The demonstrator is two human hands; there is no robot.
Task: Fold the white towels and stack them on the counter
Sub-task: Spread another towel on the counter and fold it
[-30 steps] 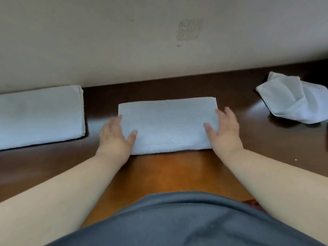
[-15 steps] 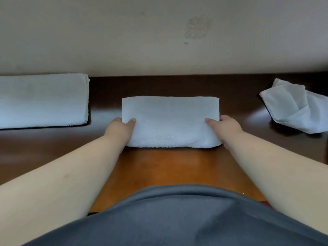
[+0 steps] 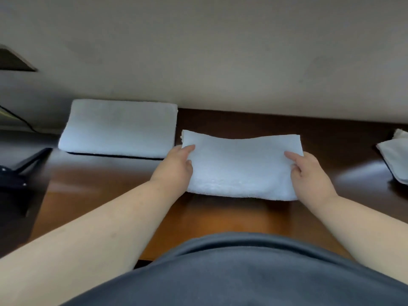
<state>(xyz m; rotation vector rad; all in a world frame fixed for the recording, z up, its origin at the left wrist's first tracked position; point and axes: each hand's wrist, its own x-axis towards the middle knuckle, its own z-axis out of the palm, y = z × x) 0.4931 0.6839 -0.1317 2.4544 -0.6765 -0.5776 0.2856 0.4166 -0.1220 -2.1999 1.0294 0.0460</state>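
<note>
While my left hand [image 3: 174,166] pinches the left end of the folded towel [image 3: 240,166] and my right hand [image 3: 309,171] pinches its right end, each grip closed on cloth with thumb on top, the towel sits at the table's [image 3: 216,219] middle, its centre sagging slightly. Item two: towel stack [image 3: 119,128], far left, against the wall [image 3: 220,51], just beside the held towel. Item three: loose towel [image 3: 395,157], right edge, well apart.

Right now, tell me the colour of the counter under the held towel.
Brown wood: the counter is warm orange-brown near the person and darker toward the wall, seen in the head view.
</note>
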